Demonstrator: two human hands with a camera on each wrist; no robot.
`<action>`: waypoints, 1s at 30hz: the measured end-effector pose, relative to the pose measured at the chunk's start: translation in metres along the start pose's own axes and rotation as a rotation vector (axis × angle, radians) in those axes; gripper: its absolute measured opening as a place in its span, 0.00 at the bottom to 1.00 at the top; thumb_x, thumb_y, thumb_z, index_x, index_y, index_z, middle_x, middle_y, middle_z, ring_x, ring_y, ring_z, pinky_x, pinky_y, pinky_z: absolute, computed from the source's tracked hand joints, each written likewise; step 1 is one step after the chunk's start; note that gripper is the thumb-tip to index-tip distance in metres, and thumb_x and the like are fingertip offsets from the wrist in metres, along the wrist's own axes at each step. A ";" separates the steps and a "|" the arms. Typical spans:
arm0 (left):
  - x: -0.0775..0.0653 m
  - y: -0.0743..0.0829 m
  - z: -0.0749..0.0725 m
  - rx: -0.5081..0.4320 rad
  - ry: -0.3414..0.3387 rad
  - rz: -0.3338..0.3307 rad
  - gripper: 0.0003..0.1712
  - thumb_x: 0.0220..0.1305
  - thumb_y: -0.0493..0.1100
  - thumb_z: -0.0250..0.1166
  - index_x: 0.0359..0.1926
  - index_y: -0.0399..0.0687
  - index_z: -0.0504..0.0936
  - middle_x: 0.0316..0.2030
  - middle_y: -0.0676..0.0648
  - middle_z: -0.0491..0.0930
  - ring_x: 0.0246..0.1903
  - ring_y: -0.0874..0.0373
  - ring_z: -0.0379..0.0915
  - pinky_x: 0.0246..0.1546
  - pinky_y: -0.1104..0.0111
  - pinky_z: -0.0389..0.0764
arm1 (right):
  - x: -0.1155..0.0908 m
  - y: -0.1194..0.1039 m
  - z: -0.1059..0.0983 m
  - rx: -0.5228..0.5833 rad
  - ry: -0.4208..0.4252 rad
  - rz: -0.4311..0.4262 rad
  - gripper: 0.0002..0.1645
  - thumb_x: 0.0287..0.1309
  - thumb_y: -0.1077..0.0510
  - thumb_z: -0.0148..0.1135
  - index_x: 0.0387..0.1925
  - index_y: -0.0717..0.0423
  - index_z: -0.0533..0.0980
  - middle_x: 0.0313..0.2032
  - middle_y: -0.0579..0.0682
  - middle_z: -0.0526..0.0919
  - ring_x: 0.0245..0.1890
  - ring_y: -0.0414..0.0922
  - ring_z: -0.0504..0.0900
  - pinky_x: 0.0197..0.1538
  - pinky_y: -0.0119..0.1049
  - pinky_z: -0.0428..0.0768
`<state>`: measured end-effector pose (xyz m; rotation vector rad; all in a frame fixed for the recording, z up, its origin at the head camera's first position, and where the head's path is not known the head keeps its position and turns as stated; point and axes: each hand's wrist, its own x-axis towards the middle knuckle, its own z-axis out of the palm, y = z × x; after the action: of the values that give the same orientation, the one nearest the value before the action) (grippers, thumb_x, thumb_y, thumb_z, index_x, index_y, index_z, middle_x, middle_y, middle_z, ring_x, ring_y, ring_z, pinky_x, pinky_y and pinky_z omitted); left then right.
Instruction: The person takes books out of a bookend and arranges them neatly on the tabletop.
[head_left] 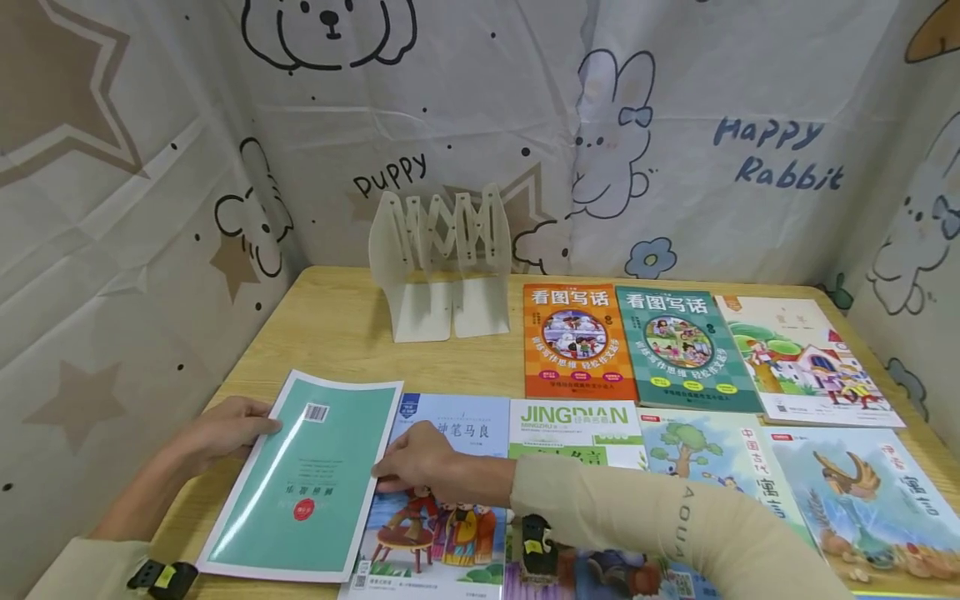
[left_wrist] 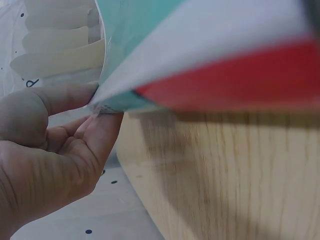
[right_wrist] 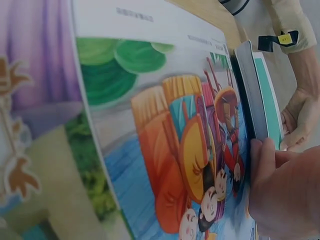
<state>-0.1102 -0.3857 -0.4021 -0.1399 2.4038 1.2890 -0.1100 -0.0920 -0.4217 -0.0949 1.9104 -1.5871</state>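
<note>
On the wooden worktop (head_left: 330,325), in front of the white book stand (head_left: 442,262), the teal book (head_left: 311,475) lies face down, its left edge pinched by the left hand (head_left: 225,429), the right hand (head_left: 416,462) pressing fingertips against its right edge.

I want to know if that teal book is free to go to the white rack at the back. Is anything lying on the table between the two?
Nothing visible does. The teal book, held at its edges by the left hand and right hand, faces bare table up to the white rack. The other books lie to the right of that stretch.
</note>
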 end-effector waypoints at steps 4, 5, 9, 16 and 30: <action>0.000 -0.002 -0.001 -0.016 -0.007 -0.003 0.24 0.75 0.35 0.51 0.60 0.14 0.66 0.39 0.38 0.84 0.36 0.45 0.83 0.37 0.57 0.86 | 0.002 -0.001 0.001 0.011 0.003 0.028 0.05 0.58 0.66 0.70 0.27 0.60 0.82 0.21 0.54 0.85 0.19 0.39 0.84 0.15 0.27 0.55; 0.001 -0.003 -0.001 -0.021 -0.011 -0.004 0.24 0.75 0.35 0.51 0.60 0.14 0.66 0.40 0.38 0.83 0.36 0.45 0.83 0.37 0.57 0.86 | 0.003 -0.001 0.001 0.012 0.003 0.033 0.05 0.58 0.66 0.70 0.27 0.60 0.82 0.21 0.54 0.85 0.19 0.40 0.85 0.15 0.27 0.55; 0.001 -0.006 -0.003 -0.028 -0.022 -0.015 0.24 0.75 0.35 0.51 0.61 0.14 0.65 0.40 0.38 0.83 0.37 0.45 0.83 0.38 0.57 0.85 | 0.004 0.000 0.002 0.015 0.001 0.035 0.05 0.57 0.66 0.70 0.26 0.60 0.82 0.20 0.54 0.85 0.20 0.42 0.86 0.14 0.27 0.54; 0.002 -0.009 -0.002 -0.032 -0.037 -0.020 0.25 0.75 0.35 0.51 0.62 0.15 0.65 0.41 0.39 0.83 0.37 0.46 0.82 0.38 0.58 0.85 | 0.005 0.004 0.000 0.008 -0.013 0.013 0.05 0.57 0.66 0.70 0.27 0.61 0.83 0.20 0.55 0.85 0.20 0.42 0.86 0.15 0.28 0.54; 0.005 -0.010 -0.004 0.164 0.056 -0.026 0.19 0.73 0.36 0.56 0.54 0.20 0.76 0.38 0.40 0.85 0.34 0.50 0.81 0.36 0.60 0.82 | -0.012 -0.004 -0.045 0.167 -0.181 -0.060 0.16 0.68 0.60 0.60 0.49 0.71 0.78 0.36 0.60 0.85 0.35 0.50 0.88 0.37 0.35 0.86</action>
<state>-0.1135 -0.3940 -0.4096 -0.1613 2.5339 1.0843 -0.1250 -0.0491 -0.4104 -0.2191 1.6446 -1.7101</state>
